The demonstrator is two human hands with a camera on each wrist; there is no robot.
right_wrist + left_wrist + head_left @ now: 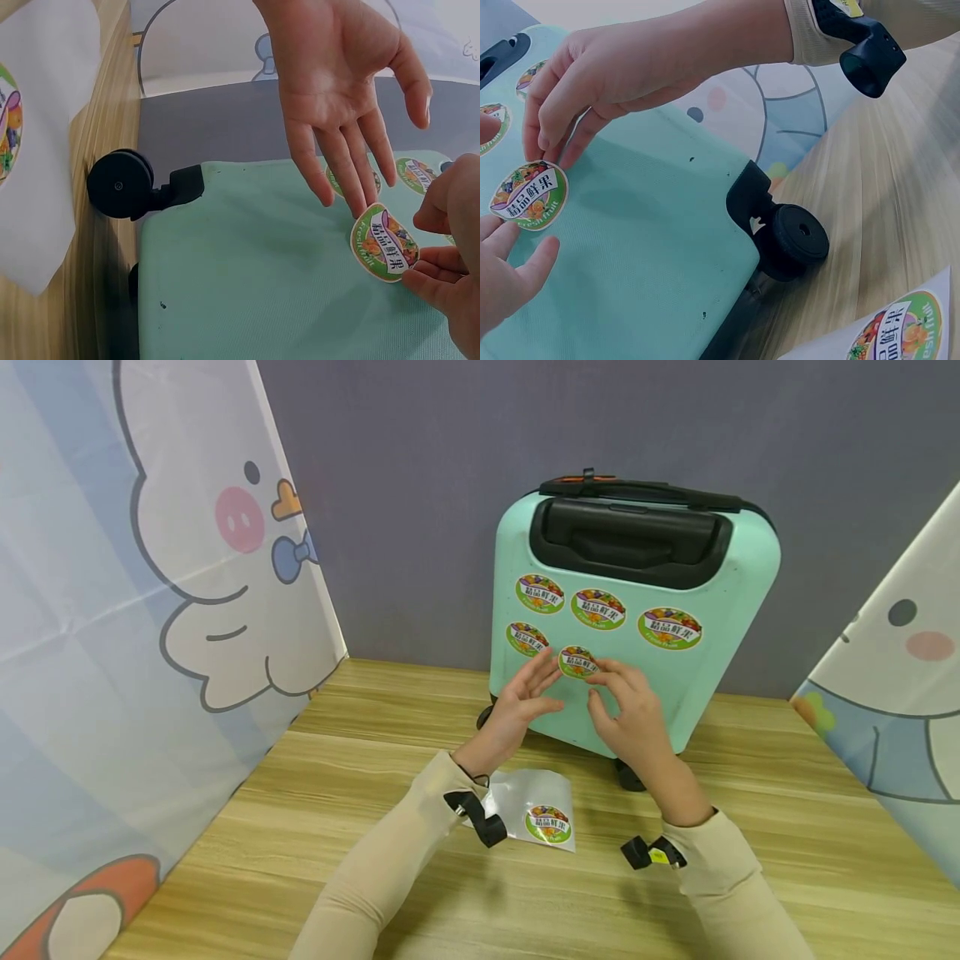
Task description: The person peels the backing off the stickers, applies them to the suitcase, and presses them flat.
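Observation:
An oval fruit sticker (578, 662) is spread between both hands at the front of a mint-green suitcase (637, 693). My right hand (633, 706) holds the sticker's right edge at the tips of its fingers, the thumb apart from it. Opposite, the left hand (513, 710) has its fingers stretched out, fingertips right at the sticker's other edge and thumb spread away; the right wrist view shows its palm. The sticker (385, 242) appears slightly bowed there. Several matching stickers, such as the upper-left sticker (540, 594), are on the suitcase, two rows in all.
A glossy backing sheet (517, 785) with one sticker (548, 824) lies on the wooden table (285, 827) below the hands. The suitcase stands on black wheels (628, 775), leaning near a grey wall (405, 527). Cartoon-printed cloths (195, 527) hang on both sides.

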